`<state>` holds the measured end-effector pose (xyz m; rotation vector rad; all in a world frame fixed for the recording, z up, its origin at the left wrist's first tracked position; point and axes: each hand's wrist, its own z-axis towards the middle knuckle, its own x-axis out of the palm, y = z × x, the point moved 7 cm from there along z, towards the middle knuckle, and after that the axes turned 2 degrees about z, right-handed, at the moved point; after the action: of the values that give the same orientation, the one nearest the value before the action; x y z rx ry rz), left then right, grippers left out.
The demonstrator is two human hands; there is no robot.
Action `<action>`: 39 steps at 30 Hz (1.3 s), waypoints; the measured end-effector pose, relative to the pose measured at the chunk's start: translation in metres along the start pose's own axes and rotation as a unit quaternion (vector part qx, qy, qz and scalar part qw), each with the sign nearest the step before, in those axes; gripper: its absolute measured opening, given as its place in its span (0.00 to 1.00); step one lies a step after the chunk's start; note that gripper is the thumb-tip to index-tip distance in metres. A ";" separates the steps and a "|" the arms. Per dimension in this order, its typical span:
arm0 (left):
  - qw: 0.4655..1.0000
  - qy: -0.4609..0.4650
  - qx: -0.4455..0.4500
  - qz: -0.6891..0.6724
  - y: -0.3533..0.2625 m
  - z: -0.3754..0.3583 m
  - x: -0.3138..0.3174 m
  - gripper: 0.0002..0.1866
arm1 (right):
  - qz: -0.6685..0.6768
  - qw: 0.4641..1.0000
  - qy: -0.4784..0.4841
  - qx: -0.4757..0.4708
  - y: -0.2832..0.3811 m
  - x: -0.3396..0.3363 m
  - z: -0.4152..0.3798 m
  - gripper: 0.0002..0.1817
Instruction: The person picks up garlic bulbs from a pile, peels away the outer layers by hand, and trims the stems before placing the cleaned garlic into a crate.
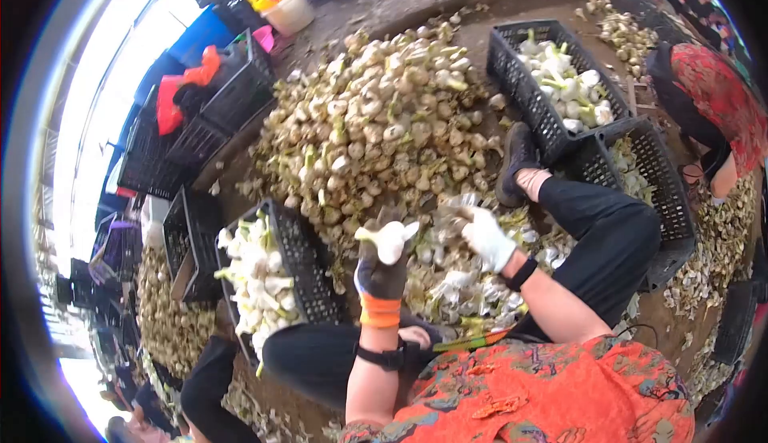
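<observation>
My left hand [382, 277], in a dark glove with an orange cuff, is closed around a white garlic bulb [390, 241] and holds it up in front of me. To its right is my right hand [485, 237] in a white glove, with its fingers smeared by motion, so I cannot tell what they hold. Loose garlic skins [456, 283] and trimmings lie below both hands, between my legs. Beyond the hands rises a large heap of untrimmed garlic [376, 123]. Left of my left hand, a black crate [308, 259] holds cleaned white bulbs [260, 275].
Another black crate [524, 95] with white garlic stands at the upper right, beside a crate [668, 195] with some contents. A co-worker in a red patterned top [716, 99] bends at the right. Stacked crates [236, 83], a white bucket [289, 13] and more garlic [172, 315] lie leftward.
</observation>
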<state>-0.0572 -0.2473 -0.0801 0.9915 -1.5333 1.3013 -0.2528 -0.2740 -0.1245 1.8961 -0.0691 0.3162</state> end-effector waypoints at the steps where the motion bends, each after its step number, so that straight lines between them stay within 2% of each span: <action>1: 0.992 0.020 0.014 0.120 0.004 0.004 0.015 0.25 | 0.213 0.972 0.089 0.047 0.015 0.023 -0.012 0.19; 2: 0.970 0.039 0.030 0.236 0.010 0.005 0.030 0.27 | 0.314 0.937 0.129 0.082 0.011 0.038 -0.012 0.18; 3: 0.929 0.007 -0.003 0.369 0.018 0.008 0.001 0.30 | 0.406 0.891 0.162 0.125 0.008 0.053 -0.012 0.18; 4: 0.841 -0.031 0.013 0.539 0.022 0.009 0.002 0.30 | 0.350 0.920 0.159 0.078 0.014 0.053 -0.006 0.20; 5: 0.843 -0.028 0.029 0.536 0.028 0.007 0.008 0.30 | 0.291 0.944 0.151 0.031 0.021 0.053 -0.002 0.21; 6: 0.845 -0.027 0.046 0.532 0.032 0.007 0.015 0.29 | 0.482 0.854 0.132 0.145 -0.006 0.048 0.014 0.22; 7: 0.843 -0.061 0.056 0.531 0.028 0.009 0.000 0.29 | 0.552 0.818 0.100 0.126 -0.011 0.030 0.036 0.23; 8: 0.840 -0.097 0.065 0.530 0.022 0.009 -0.018 0.29 | 0.592 0.790 0.145 0.062 0.003 0.010 0.060 0.23; 9: 0.862 -0.119 0.078 0.487 0.017 0.008 -0.025 0.29 | 0.634 0.760 0.142 -0.005 0.035 -0.018 0.073 0.24; 10: 0.880 -0.142 0.093 0.444 0.010 0.007 -0.030 0.30 | 0.600 0.792 0.091 -0.064 0.064 -0.040 0.078 0.23; 11: 0.902 -0.182 0.072 0.385 0.005 0.006 -0.029 0.30 | 0.560 0.819 0.032 -0.117 0.094 -0.062 0.082 0.22; 12: 0.898 -0.203 0.069 0.384 0.002 0.006 -0.027 0.27 | 0.520 0.841 -0.063 -0.137 0.100 -0.077 0.086 0.21; 13: 0.901 -0.200 0.082 0.376 -0.001 0.005 -0.029 0.27 | 0.475 0.871 -0.007 -0.127 0.087 -0.069 0.108 0.20; 15: 0.909 -0.202 0.083 0.355 -0.001 0.014 -0.036 0.27 | 0.266 0.959 -0.084 -0.042 0.033 -0.056 0.179 0.11; 16: 0.912 -0.215 0.066 0.344 0.001 0.016 -0.039 0.27 | 0.162 0.981 -0.106 0.010 0.004 -0.051 0.214 0.08; 17: 0.905 -0.214 0.066 0.362 0.002 0.019 -0.040 0.28 | -0.108 0.962 -0.235 -0.085 -0.018 -0.055 0.249 0.06; 18: 0.901 -0.224 0.055 0.368 0.003 0.021 -0.044 0.29 | -0.164 0.938 -0.302 -0.039 -0.021 -0.050 0.266 0.07; 20: 0.889 -0.252 0.038 0.382 0.000 0.022 -0.050 0.30 | -0.116 0.909 -0.396 0.062 -0.017 -0.038 0.284 0.12; 22: 0.883 -0.250 0.034 0.396 -0.003 0.028 -0.049 0.31 | -0.056 0.879 -0.463 0.097 -0.019 -0.026 0.287 0.17; 24: 0.875 -0.235 0.043 0.420 -0.007 0.027 -0.050 0.32 | 0.016 0.866 -0.489 0.102 -0.028 -0.021 0.279 0.22; 25: 0.883 -0.229 0.059 0.404 -0.008 0.029 -0.045 0.32 | 0.062 0.866 -0.486 0.101 -0.037 -0.023 0.277 0.25; 26: 0.892 -0.237 0.072 0.378 -0.009 0.030 -0.049 0.31 | 0.118 0.901 -0.417 0.031 -0.059 -0.034 0.290 0.22; 28: 0.887 -0.238 0.085 0.387 -0.009 0.031 -0.049 0.31 | 0.277 0.827 -0.481 0.093 -0.101 -0.049 0.258 0.14; 30: 0.895 -0.230 0.095 0.369 -0.008 0.030 -0.043 0.29 | 0.250 0.895 -0.364 0.065 -0.094 -0.047 0.231 0.12; 32: 0.907 -0.219 0.115 0.339 -0.003 0.025 -0.045 0.29 | 0.319 0.902 -0.274 0.102 -0.084 -0.033 0.216 0.15; 34: 0.895 -0.214 0.145 0.364 0.001 0.015 -0.041 0.30 | 0.215 0.943 -0.251 -0.018 -0.046 -0.023 0.221 0.18; 35: 0.905 -0.204 0.118 0.354 0.005 0.008 -0.036 0.31 | 0.102 0.962 -0.230 -0.106 -0.021 -0.016 0.228 0.23; 36: 0.897 -0.211 0.121 0.368 0.006 0.002 -0.039 0.32 | -0.006 0.970 -0.228 -0.079 -0.025 -0.018 0.249 0.27; 38: 0.877 -0.188 0.136 0.421 0.002 0.000 -0.038 0.34 | -0.145 0.939 -0.307 0.050 -0.028 -0.021 0.284 0.29; 39: 0.866 -0.187 0.131 0.446 -0.001 0.000 -0.042 0.34 | -0.029 0.953 -0.302 0.005 -0.030 -0.019 0.300 0.29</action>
<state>-0.0432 -0.2456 -0.1201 0.7170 -2.3080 2.0816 -0.2098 -0.5451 -0.2498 1.9401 -0.4196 -0.3142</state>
